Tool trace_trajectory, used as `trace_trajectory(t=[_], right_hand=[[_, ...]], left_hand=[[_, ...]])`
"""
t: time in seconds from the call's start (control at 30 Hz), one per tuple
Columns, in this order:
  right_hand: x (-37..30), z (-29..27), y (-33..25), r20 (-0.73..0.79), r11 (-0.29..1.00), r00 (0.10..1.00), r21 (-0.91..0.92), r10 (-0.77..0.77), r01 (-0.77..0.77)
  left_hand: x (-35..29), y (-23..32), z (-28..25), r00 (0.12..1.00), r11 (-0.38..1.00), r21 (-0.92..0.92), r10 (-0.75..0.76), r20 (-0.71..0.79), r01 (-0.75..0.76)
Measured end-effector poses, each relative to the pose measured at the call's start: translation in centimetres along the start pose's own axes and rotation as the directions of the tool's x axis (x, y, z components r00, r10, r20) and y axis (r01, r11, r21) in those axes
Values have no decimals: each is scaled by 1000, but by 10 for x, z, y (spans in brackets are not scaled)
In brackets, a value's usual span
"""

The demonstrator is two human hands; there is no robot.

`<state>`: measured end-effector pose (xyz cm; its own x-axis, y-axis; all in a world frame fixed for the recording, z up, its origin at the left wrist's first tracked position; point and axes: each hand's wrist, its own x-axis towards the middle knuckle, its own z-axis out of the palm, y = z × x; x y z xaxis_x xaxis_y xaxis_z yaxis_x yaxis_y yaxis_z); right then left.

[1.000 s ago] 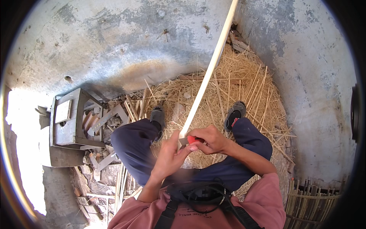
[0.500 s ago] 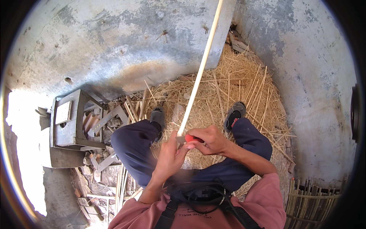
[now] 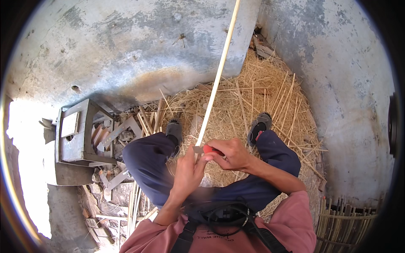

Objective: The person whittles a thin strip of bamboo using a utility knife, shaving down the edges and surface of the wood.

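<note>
A long pale strip that looks like bamboo or wood slants up and away from my lap toward the far wall. My left hand is closed around its near end, with the thumb toward my other hand. In my right hand I grip a knife by its red handle. Its short, broad grey blade lies across the strip just beyond my left fingers. The two hands are close together, and the right thumb sits by the left thumb. The strip's near tip is hidden in my left hand.
Straw and shavings cover the floor between my feet, with loose split sticks at right. An overturned wooden stool stands left among rubble. A bundle of upright sticks is at lower right. A grey wall rises ahead.
The strip's far end has swung slightly left. The knife and my right hand have shifted a little left and up, and the blade now lies across the strip.
</note>
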<state>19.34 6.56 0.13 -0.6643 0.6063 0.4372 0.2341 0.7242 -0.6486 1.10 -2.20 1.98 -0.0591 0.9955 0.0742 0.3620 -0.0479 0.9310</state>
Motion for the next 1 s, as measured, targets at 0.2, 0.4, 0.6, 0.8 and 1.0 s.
trace_trajectory(t=[0.2, 0.4, 0.6, 0.8, 1.0], right_hand=[[-1, 2, 0, -29, 999, 1000, -51, -7, 6], [1, 3, -2, -91, 991, 996, -133, -25, 13], [5, -1, -4, -91, 981, 995, -190, -40, 22], [6, -3, -4, -80, 976, 996, -217, -48, 30], [16, -20, 5, -208, 976, 978, -212, -7, -38]], left_hand=[[-1, 0, 3, 998, 999, 8, -39, -44, 39], [3, 5, 6, 996, 998, 25, -49, -75, 51], [3, 4, 7, 991, 997, 30, -68, -112, 72], [1, 7, 6, 991, 994, 78, -67, -118, 76], [-7, -4, 4, 995, 985, 151, -74, -69, 84]])
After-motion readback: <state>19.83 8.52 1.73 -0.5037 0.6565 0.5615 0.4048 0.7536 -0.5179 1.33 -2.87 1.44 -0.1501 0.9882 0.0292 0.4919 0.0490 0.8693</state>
